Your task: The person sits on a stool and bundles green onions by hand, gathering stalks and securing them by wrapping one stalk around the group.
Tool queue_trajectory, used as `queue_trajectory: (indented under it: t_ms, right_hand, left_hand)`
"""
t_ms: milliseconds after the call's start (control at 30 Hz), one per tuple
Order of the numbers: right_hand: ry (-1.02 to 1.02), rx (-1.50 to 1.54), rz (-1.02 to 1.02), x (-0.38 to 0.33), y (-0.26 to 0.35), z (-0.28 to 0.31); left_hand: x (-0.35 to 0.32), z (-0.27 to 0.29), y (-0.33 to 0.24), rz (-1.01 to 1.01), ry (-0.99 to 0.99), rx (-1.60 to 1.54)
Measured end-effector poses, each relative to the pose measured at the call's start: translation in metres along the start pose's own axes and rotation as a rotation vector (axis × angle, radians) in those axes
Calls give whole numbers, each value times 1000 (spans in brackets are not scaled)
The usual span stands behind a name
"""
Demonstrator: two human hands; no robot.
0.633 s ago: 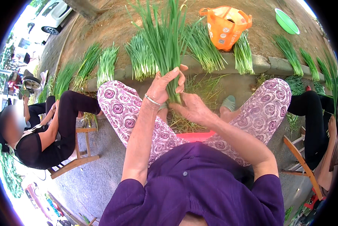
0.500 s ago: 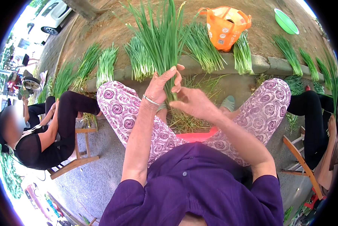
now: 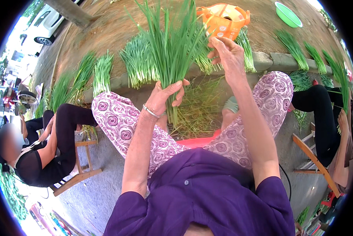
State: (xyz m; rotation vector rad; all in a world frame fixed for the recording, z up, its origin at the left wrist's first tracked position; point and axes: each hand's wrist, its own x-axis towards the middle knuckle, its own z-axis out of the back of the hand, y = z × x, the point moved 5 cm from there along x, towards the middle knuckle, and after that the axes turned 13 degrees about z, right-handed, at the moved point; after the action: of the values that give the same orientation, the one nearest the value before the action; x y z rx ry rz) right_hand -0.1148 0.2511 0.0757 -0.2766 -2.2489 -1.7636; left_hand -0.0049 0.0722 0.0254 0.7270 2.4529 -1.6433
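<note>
My left hand (image 3: 167, 96) is wrapped round the lower stalks of a bunch of garlic chives (image 3: 170, 59), a bracelet on its wrist. The long green leaves fan out upward, and the pale stalk ends poke out below the fist. To the right of the leaf tips, my right hand (image 3: 228, 55) is raised with thumb and forefinger pinched together. Whatever is between those fingertips is too thin to make out. Loose trimmed leaves and straw-coloured scraps (image 3: 198, 106) lie on the ground between my feet.
Several chive bundles (image 3: 139, 59) lean along a stone kerb (image 3: 263, 61). An orange bag (image 3: 223, 21) stands behind them, a green basin (image 3: 288, 15) farther right. A person on a wooden chair (image 3: 80, 173) sits at left; another person sits at right beside a wooden chair (image 3: 316, 165).
My right hand has left the stalk ends and moved up and right, beside the leaf tips. My left hand still grips the bunch, now slightly lower. The whole view has shifted a little.
</note>
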Motion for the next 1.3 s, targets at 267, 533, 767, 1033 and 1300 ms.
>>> queue_trajectory:
  t_ms: [267, 533, 767, 1033, 1300]
  right_hand:
    - [-48, 79, -50, 6, -1, 16]
    - [399, -463, 1, 0, 20, 32]
    - [543, -691, 196, -6, 16, 29]
    - [546, -871, 198, -5, 22, 25]
    - [535, -925, 443, -7, 15, 27]
  left_hand:
    - [-1, -4, 1, 17, -25, 13]
    - [-4, 18, -5, -25, -137, -13]
    - [-5, 26, -7, -15, -147, 20]
    - [-5, 30, -6, -11, -154, 28]
    - [-5, 29, -7, -11, -170, 33]
